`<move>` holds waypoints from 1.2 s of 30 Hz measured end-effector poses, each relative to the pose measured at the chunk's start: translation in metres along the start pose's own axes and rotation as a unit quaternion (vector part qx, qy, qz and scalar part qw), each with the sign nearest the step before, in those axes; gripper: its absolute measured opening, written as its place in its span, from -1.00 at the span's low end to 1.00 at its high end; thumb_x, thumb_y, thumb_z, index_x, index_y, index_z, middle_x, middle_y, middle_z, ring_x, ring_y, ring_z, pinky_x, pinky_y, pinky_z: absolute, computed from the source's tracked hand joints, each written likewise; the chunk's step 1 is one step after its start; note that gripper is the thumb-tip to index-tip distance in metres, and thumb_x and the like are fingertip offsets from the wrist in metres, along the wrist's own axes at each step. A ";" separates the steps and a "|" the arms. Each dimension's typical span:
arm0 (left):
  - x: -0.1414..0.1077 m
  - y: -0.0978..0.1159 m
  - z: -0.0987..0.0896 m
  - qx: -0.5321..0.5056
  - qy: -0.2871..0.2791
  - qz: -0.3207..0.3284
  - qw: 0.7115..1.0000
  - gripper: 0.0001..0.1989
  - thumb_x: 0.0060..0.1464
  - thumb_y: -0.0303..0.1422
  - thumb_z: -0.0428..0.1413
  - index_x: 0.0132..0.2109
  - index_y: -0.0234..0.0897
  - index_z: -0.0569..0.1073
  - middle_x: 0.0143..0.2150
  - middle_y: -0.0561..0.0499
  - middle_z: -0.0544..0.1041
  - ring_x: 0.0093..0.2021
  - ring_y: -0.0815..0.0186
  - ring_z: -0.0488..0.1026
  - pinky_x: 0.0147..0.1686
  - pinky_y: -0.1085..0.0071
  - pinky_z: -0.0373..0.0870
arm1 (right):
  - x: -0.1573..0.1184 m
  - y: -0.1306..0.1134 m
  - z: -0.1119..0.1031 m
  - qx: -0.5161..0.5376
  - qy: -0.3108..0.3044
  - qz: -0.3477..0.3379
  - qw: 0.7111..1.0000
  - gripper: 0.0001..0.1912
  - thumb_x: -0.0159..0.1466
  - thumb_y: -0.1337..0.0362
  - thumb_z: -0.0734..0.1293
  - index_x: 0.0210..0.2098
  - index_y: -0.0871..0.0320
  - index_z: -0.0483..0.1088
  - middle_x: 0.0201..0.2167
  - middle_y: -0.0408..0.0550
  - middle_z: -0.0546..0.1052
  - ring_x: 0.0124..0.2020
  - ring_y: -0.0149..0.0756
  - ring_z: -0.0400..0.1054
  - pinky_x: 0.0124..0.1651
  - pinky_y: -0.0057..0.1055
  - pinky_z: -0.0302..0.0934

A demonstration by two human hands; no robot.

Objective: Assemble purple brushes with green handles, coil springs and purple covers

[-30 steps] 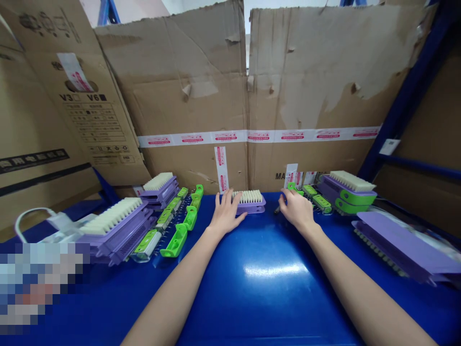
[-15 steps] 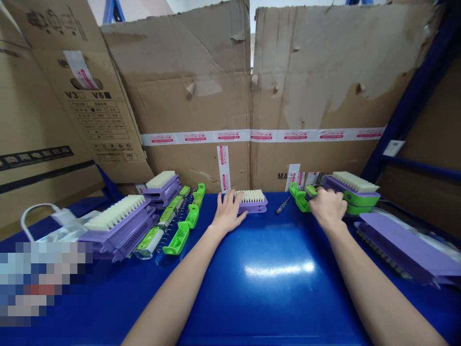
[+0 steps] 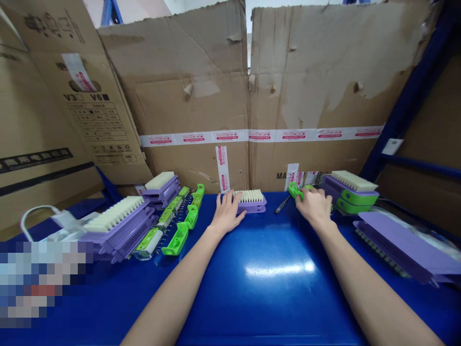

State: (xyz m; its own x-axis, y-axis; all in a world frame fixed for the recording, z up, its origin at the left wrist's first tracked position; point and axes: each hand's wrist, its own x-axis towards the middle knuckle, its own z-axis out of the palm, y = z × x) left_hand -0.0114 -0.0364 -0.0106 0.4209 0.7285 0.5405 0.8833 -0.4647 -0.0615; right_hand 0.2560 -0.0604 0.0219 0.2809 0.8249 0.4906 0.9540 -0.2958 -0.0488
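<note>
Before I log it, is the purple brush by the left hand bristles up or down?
Up: the purple brush by the left hand shows pale bristles on top.

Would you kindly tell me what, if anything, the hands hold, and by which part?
The left hand lies spread at the left end of the purple brush, apparently not gripping. The right hand is at green pieces; any hold there is hidden.

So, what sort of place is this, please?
Probably a workshop: there are a thin, dark screwdriver-like tool, a row of bright green plastic shells and several cream-bristled purple plastic brushes.
</note>
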 end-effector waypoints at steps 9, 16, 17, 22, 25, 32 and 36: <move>0.000 -0.001 0.002 -0.003 0.007 0.001 1.000 -0.43 0.10 -0.16 0.01 0.20 -0.27 0.11 0.21 -0.26 0.17 0.19 0.02 0.14 0.17 -0.02 -0.04 | 0.006 0.026 -0.007 0.001 -0.045 0.149 0.988 -0.64 0.22 0.33 0.12 -0.09 0.29 0.42 -0.10 0.28 0.41 -0.03 0.08 0.24 -0.11 -0.10 0.12; 0.001 0.000 0.001 0.001 0.001 0.000 1.000 -0.43 0.10 -0.15 0.00 0.20 -0.29 0.11 0.20 -0.27 0.17 0.19 0.00 0.15 0.16 -0.02 -0.02 | 0.008 0.038 -0.002 -0.002 -0.079 0.169 0.982 -0.65 0.18 0.31 0.18 -0.09 0.24 0.42 -0.11 0.25 0.44 -0.04 0.05 0.29 -0.12 -0.13 0.18; 0.001 0.000 0.001 0.000 -0.001 0.001 1.000 -0.43 0.11 -0.15 0.00 0.20 -0.30 0.11 0.20 -0.28 0.17 0.18 0.00 0.15 0.16 -0.02 -0.02 | 0.009 0.038 -0.001 -0.003 -0.085 0.172 0.981 -0.65 0.18 0.32 0.18 -0.10 0.24 0.43 -0.12 0.25 0.44 -0.04 0.05 0.30 -0.12 -0.14 0.19; 0.000 0.000 0.001 -0.011 -0.002 0.002 1.000 -0.43 0.11 -0.16 0.00 0.20 -0.31 0.11 0.20 -0.28 0.17 0.19 0.00 0.14 0.16 -0.02 -0.02 | 0.009 0.037 -0.001 -0.012 -0.103 0.184 0.978 -0.65 0.17 0.35 0.17 -0.10 0.24 0.43 -0.13 0.26 0.46 -0.03 0.04 0.30 -0.14 -0.17 0.19; 0.000 0.000 0.000 -0.009 -0.004 0.002 1.000 -0.43 0.11 -0.16 0.00 0.21 -0.31 0.11 0.20 -0.29 0.17 0.19 0.00 0.14 0.16 -0.01 -0.02 | 0.008 0.035 -0.003 -0.017 -0.111 0.185 0.976 -0.65 0.17 0.35 0.16 -0.10 0.24 0.43 -0.12 0.25 0.46 -0.02 0.04 0.29 -0.13 -0.18 0.18; 0.000 0.000 0.000 -0.005 -0.003 0.001 1.000 -0.42 0.11 -0.16 0.00 0.21 -0.31 0.11 0.20 -0.29 0.17 0.17 0.00 0.16 0.15 0.00 0.00 | 0.008 0.034 -0.004 -0.015 -0.122 0.184 0.975 -0.67 0.17 0.35 0.17 -0.12 0.22 0.42 -0.14 0.21 0.47 -0.06 0.01 0.35 -0.12 -0.18 0.15; 0.000 -0.001 0.002 -0.007 -0.001 0.004 1.000 -0.42 0.11 -0.16 -0.01 0.21 -0.30 0.10 0.20 -0.29 0.18 0.17 0.00 0.16 0.14 0.00 0.00 | 0.007 0.033 -0.004 -0.015 -0.109 0.178 0.978 -0.67 0.16 0.34 0.18 -0.11 0.21 0.42 -0.15 0.22 0.48 -0.06 0.02 0.35 -0.12 -0.17 0.17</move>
State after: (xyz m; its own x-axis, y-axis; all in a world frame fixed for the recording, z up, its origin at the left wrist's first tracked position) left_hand -0.0115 -0.0351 -0.0117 0.4276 0.7258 0.5388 0.8774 -0.4767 -0.0541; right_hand 0.2895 -0.0660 0.0270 0.6127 0.7499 0.2495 0.7897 -0.5936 -0.1550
